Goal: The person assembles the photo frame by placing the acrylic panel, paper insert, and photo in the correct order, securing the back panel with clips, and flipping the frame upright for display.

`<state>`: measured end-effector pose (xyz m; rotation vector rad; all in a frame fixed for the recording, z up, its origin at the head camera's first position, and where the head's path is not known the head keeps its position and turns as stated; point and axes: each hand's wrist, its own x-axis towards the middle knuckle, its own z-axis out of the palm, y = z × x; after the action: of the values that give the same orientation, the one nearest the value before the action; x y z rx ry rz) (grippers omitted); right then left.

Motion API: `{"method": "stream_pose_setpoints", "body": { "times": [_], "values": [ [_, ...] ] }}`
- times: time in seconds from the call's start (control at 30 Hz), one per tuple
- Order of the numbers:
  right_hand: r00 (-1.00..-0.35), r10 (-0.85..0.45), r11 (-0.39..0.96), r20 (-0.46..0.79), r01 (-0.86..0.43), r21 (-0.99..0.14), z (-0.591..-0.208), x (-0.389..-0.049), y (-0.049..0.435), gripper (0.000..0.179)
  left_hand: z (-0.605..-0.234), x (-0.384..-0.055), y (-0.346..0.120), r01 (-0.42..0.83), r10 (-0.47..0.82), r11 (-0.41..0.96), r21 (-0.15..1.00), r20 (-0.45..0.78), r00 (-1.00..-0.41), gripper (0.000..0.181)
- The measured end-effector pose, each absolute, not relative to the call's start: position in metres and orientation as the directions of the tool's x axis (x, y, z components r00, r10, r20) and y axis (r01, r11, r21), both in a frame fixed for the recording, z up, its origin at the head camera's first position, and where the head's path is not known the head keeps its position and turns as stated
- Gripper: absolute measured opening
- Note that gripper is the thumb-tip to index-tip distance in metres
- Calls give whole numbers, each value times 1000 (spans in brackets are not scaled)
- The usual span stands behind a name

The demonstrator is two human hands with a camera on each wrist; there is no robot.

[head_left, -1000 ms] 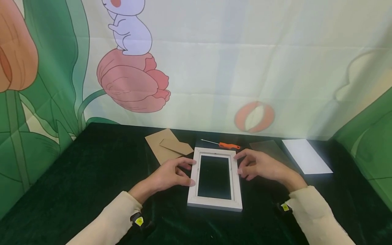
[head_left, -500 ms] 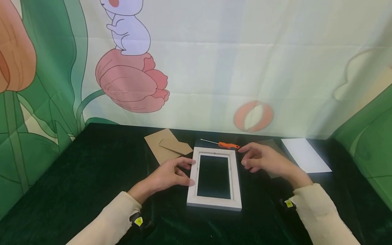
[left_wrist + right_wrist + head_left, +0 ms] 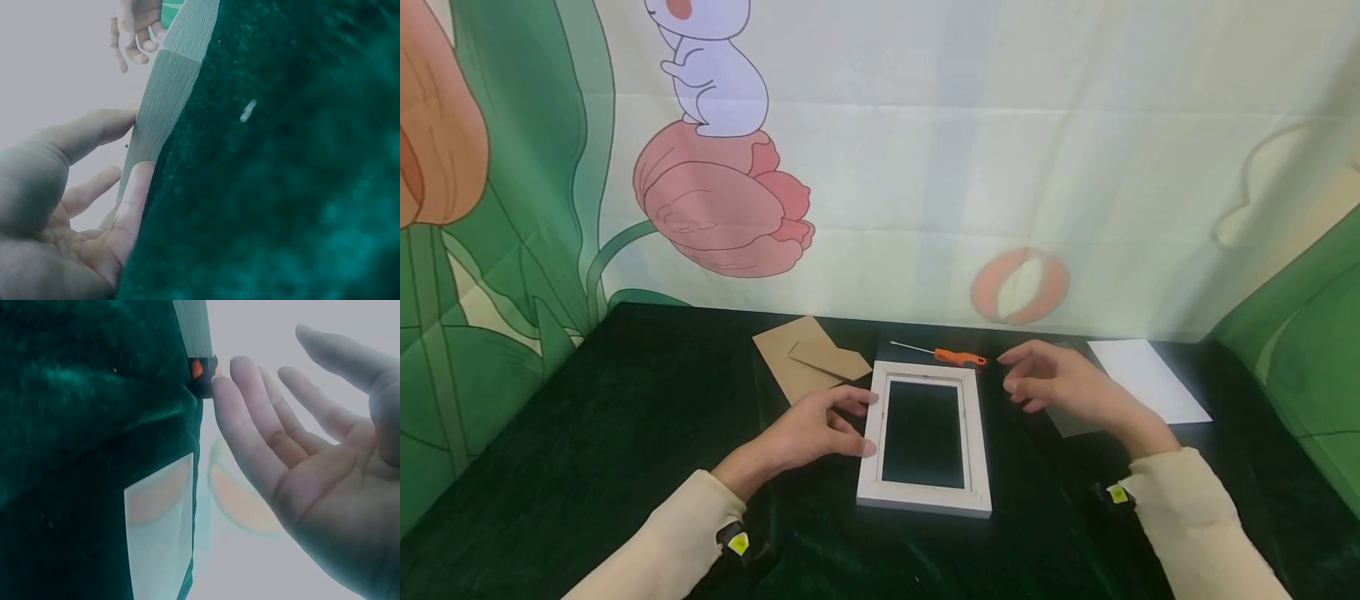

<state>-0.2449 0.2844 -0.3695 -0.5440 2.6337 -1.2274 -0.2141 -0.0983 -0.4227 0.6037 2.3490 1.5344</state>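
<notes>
A white picture frame [image 3: 872, 467] lies flat on the dark green cloth, its opening showing the cloth below. My left hand [image 3: 816, 429] rests on its left side, thumb and fingertips touching the edge. Seen from the left wrist, one finger lies along the frame's outer side [image 3: 169, 87]. My right hand [image 3: 1067, 383] is off the frame, to its right, above a clear grey sheet [image 3: 1075, 423] that it partly hides. Its fingers are spread and hold nothing in the right wrist view. Behind the frame lies a screwdriver with an orange handle [image 3: 958, 357].
A brown backing board [image 3: 797, 382] with a brown stand piece [image 3: 831, 361] on it lies behind the left hand. At the right rear is a white sheet [image 3: 1150, 383]. A printed curtain [image 3: 887, 167] hangs along the table's far edge.
My right hand has left the frame's right edge and moved to the right, over the clear sheet. My left hand and the frame have stayed in place.
</notes>
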Motion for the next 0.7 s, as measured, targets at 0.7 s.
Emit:
{"method": "stream_pose_setpoints", "body": {
  "times": [0.7],
  "values": [
    [-945,-328,603,21,-226,-765,-361,-249,322,56,-422,-215,-98,185,475,359,915,-8,-880,65]
  ]
}}
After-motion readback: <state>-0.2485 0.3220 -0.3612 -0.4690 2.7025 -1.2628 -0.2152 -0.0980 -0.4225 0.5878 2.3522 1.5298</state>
